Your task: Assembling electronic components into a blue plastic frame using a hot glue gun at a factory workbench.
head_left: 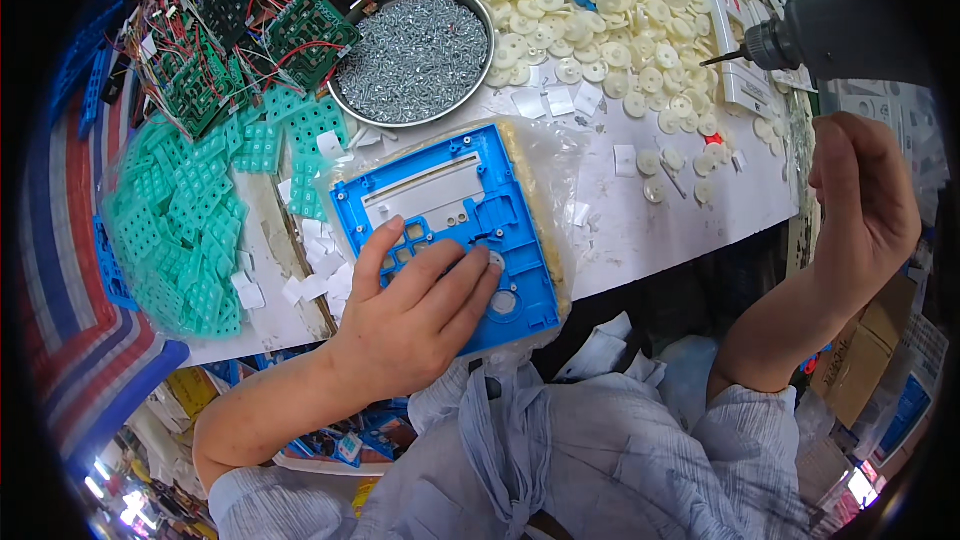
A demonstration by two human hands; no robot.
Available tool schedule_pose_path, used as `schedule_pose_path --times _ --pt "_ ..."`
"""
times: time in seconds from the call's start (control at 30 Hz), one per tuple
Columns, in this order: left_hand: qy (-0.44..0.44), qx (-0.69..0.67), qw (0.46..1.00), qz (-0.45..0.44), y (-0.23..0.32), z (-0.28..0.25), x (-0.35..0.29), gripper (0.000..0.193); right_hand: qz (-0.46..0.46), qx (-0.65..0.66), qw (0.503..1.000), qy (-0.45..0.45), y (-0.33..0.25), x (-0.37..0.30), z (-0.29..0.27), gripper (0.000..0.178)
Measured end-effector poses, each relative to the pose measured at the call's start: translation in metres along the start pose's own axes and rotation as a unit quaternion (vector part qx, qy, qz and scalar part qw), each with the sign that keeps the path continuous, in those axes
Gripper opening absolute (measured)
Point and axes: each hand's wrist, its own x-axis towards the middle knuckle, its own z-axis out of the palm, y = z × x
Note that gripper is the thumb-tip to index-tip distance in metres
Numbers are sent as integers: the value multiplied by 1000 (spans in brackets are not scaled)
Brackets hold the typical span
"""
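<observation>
A blue plastic housing (535, 285) lies tilted on a plastic-wrapped pad (545, 200), its ribbed inside facing up. My left hand (415, 295) rests over its lower part. One finger stretches toward the row of square openings, while the others bend together beside a round whitish spot (497, 260). Anything between those fingertips is hidden. My right hand (865, 190) is raised at the right, off the table, its fingers curled into a pinch. What they hold, if anything, cannot be made out. Just above it hangs a dark electric screwdriver (840, 35), seemingly apart from the hand.
A round metal bowl of small screws (485, 50) stands behind the housing. Cream plastic discs (600, 20) are heaped at the back right. Wired green circuit boards (310, 35) lie back left, above a bag of teal rubber keypads (180, 230). White paper pieces (325, 265) are scattered around.
</observation>
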Motion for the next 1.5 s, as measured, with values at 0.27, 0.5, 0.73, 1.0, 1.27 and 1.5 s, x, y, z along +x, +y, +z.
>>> schedule_pose_path --times 0.27,0.5,0.73,1.0,1.27,1.5 --pt "-3 39 999 -22 11 -1 0 44 -12 -16 999 -36 4 -2 -1 9" --pt "5 68 998 -13 15 -2 5 42 -2 -23 999 -37 -1 -3 1 9" --pt "-3 80 997 -16 20 -2 5 40 -19 -25 999 -44 -4 -1 -1 8" --pt "-2 59 998 -36 21 -3 5 42 -23 -22 999 -37 1 9 -5 4" --pt "5 15 998 -65 15 -17 11 38 -32 118 991 -50 56 35 -54 44" --pt "119 147 977 -97 -119 -9 98 15 23 482 867 -126 5 95 41 62"
